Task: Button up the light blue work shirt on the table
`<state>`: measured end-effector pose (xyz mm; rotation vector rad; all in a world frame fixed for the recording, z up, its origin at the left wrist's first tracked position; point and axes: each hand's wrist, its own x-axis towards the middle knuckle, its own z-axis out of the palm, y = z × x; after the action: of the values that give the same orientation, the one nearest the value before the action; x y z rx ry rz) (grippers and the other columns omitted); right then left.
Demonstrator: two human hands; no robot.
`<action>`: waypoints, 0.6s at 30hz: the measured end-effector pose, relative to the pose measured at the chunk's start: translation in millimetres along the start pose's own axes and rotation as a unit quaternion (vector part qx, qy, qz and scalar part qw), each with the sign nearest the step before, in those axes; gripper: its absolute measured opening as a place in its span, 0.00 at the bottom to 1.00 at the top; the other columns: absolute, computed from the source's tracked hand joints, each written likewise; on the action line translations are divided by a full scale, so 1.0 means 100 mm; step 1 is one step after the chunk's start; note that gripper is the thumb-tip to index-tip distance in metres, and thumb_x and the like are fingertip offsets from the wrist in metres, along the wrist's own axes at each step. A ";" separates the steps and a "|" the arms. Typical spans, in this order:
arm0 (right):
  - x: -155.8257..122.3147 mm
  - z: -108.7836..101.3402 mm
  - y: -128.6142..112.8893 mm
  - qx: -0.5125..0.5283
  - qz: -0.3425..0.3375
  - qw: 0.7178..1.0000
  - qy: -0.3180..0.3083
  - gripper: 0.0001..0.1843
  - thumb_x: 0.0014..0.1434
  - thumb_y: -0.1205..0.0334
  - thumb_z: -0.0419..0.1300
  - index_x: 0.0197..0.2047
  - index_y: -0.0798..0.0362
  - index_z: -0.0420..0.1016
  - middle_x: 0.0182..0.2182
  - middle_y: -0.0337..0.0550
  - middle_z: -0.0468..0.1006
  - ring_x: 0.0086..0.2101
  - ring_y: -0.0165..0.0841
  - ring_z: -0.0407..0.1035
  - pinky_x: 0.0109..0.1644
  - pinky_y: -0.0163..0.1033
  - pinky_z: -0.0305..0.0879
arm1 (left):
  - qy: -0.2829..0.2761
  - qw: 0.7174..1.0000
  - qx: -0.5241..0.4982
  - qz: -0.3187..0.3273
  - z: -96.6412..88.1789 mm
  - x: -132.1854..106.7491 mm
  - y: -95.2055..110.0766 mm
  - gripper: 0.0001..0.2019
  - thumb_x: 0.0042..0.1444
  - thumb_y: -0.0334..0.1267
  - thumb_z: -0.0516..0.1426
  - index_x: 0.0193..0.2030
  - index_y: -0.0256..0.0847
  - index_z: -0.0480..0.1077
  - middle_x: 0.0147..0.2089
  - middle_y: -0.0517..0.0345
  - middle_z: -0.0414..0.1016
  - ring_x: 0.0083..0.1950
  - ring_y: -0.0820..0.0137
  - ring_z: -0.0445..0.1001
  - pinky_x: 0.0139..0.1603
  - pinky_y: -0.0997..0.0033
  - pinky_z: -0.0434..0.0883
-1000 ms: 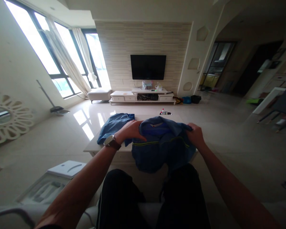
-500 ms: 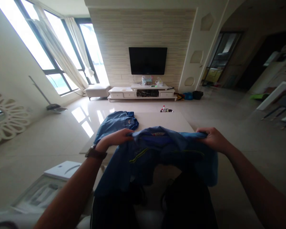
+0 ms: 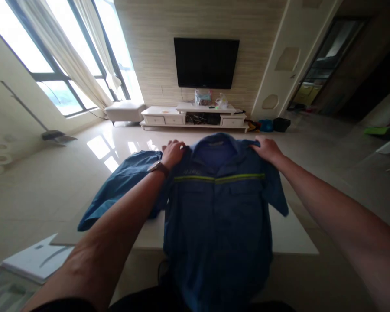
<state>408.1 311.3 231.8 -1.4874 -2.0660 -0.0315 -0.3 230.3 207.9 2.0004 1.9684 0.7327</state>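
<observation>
A dark blue short-sleeved work shirt (image 3: 217, 212) with yellow-green chest stripes hangs spread out, its front facing me and its collar at the top. My left hand (image 3: 173, 152) is closed on one shoulder, and a watch is on that wrist. On the opposite shoulder, my right hand (image 3: 267, 148) pinches the fabric. Below and behind the shirt is a pale table (image 3: 292, 236), partly covered by it. Another blue garment (image 3: 123, 186) lies on the table to the left, partly hidden behind my left forearm. The lower hem of the shirt reaches down toward my lap.
A white box (image 3: 35, 258) sits low at the left, beside the table. Farther off are a TV cabinet (image 3: 162, 120), a wall-mounted television (image 3: 206, 63) and a pale stool (image 3: 125, 111). A dustpan (image 3: 56, 136) stands by the left wall.
Both hands have moved up and forward with the shirt. It was bunched near my lap and now hangs open with its front showing. My view has tilted down.
</observation>
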 end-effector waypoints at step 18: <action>-3.64 1.69 1.46 -0.048 -0.021 0.986 -0.158 0.28 0.73 0.54 0.49 0.74 0.35 0.63 0.72 0.43 0.66 0.71 0.47 0.59 0.68 0.62 0.62 | -0.226 0.961 0.090 -0.129 2.36 -1.61 -0.31 0.32 0.71 0.49 0.47 0.80 0.51 0.52 0.85 0.50 0.33 0.84 0.45 0.30 0.75 0.26 0.48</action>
<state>535.7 111.5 -124.0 -1.5914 -2.3764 0.0965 97.6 114.9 -36.7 1.7504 2.0028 0.0268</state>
